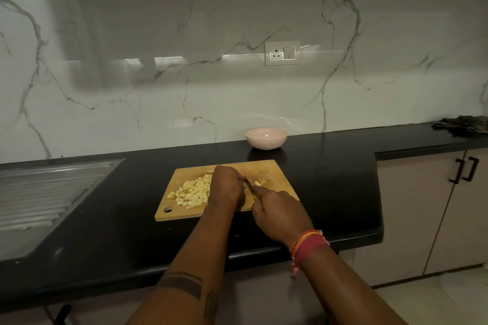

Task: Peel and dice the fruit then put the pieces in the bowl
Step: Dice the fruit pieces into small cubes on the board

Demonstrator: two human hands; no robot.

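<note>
A wooden cutting board (280,174) lies on the black counter. A heap of pale diced fruit pieces (192,191) covers its left half. My left hand (227,185) is curled over the middle of the board; what it holds down is hidden under it. My right hand (280,212) grips a knife (249,184) by a yellow handle, the blade pointing toward my left fingers. A few small fruit bits (260,181) lie just past the blade. The empty pink bowl (266,138) stands behind the board near the wall.
A steel sink drainboard (47,187) is set into the counter at the left. A dark cloth (462,125) lies at the far right of the counter. Cabinet doors with dark handles (464,169) stand to the right, below the counter edge.
</note>
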